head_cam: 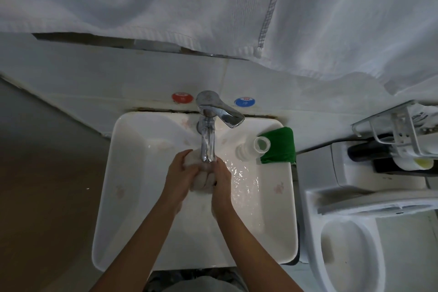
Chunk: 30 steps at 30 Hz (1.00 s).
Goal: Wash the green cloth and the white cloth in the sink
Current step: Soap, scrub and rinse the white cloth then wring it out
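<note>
A big white towel (213, 2) hangs across the top of the view, above the tiled wall. Below it the white sink (123, 197) fills the middle, with a toilet (343, 256) just beside it on the right. Both forearms reach into the basin, where the left hand (181, 173) and the right hand (221, 179) each have a grip curled tight around the bunched, wet white cloth (202, 180), held between them right under the chrome tap (208, 147). The green cloth (279, 146) lies folded on the sink's back right corner, well apart from the hands, with a small clear bottle (252, 148) on its side touching it
</note>
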Tool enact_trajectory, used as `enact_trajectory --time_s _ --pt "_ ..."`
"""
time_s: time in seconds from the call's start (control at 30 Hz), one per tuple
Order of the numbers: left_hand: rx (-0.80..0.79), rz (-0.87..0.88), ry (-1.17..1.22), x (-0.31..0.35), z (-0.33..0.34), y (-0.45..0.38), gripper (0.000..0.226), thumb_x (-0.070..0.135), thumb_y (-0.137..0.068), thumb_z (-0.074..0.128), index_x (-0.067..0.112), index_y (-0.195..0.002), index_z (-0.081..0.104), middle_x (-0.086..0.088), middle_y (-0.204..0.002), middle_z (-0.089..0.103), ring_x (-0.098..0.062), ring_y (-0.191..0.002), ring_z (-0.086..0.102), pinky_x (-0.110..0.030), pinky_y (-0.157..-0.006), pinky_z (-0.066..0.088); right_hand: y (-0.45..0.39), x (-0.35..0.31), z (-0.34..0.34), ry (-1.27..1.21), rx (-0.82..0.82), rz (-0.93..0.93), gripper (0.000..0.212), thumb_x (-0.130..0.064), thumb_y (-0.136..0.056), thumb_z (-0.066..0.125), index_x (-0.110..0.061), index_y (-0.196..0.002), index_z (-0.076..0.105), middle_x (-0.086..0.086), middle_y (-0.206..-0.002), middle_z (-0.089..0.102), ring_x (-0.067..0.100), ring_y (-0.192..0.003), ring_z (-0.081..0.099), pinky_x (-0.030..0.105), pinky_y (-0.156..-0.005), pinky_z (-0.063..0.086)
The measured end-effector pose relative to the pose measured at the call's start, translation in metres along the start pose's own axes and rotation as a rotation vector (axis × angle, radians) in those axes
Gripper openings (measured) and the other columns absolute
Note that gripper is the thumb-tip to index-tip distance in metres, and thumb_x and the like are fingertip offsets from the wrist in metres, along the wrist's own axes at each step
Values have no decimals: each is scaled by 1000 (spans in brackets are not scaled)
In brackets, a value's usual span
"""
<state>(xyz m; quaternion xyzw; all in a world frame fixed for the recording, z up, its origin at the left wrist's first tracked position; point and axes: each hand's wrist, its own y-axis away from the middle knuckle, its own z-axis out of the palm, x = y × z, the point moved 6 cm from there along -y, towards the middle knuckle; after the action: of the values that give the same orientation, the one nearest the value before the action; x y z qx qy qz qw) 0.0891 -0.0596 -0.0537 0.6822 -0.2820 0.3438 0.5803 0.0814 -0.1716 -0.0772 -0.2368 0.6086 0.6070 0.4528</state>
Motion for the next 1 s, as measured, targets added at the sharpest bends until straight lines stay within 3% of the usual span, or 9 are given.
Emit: enact_trajectory --time_s 0.13,0.27,0.33,0.43,0.57,0.67,0.73,0.83,1.0 --pt "13 40 78 -3 0 8 54 14 -55 49 14 -108 63 -11 -104 67 -28 -95 65 -44 -78 56 -12 -8 -7 159 49 1 28 -28 -99 51 -6 -94 68 4 -84 66 10 -78 60 29 -77 51" --pt "-19 76 188 -3 3 14 55 3 -50 44 20 -97 66 -6 -94 70 -17 -82 67 -26 -58 52 -7 -4 -6 148 -136 168 54 -60 -83 51 -18 -113 64 1 -98 71 13 -89 68 31 -70 56" --pt "-21 82 184 6 7 17 43 3 -57 51 19 -94 66 -9 -89 70 -17 -74 67 -25 -51 51 -2 1 -4 172 -204 180 52 -62 -78 51 -24 -110 65 0 -101 73 17 -92 70 33 -70 58" --pt "-12 92 34 8 13 20 15 2 -84 54 15 -83 62 -25 -83 64 -25 -65 63 -27 -50 49 3 2 -1 122 -198 153 38 -57 -79 57 -23 -93 65 4 -78 65 18 -72 63 26 -60 51" --pt "-109 68 46 -6 20 16 20 19 -91 49 37 -101 52 -1 -108 59 -14 -96 59 -22 -71 54 3 -2 0 134 -141 109 28 -47 -87 63 -19 -85 63 1 -65 59 10 -55 55 19 -46 42" --pt "-31 48 13 -16 18 14 14 26 -98 49 28 -111 53 2 -104 61 -18 -96 61 -24 -69 56 -5 0 -8 274 83 35 19 -28 -84 56 -32 -67 63 0 -70 63 21 -69 62 41 -62 53" --pt "74 72 -51 -24 15 16 35 32 -95 54 21 -128 49 -2 -117 60 -19 -105 60 -33 -86 53 -9 -4 -11 334 190 -28 20 -27 -82 51 -33 -65 61 -4 -70 59 20 -72 58 49 -76 52" --pt "191 -5 10 -38 14 19 41 39 -98 43 23 -136 42 -3 -121 58 -21 -104 60 -41 -91 52 -5 -13 -14 310 255 -43 31 -41 -78 46 -14 -76 59 -3 -71 56 17 -71 55 40 -73 50" --pt "138 -85 259 -34 24 10 36 42 -100 37 17 -118 55 -14 -107 66 -27 -87 66 -33 -64 54 -2 -4 -7 85 160 -11 34 -43 -95 50 -29 -68 63 0 -74 66 20 -75 65 38 -74 54"
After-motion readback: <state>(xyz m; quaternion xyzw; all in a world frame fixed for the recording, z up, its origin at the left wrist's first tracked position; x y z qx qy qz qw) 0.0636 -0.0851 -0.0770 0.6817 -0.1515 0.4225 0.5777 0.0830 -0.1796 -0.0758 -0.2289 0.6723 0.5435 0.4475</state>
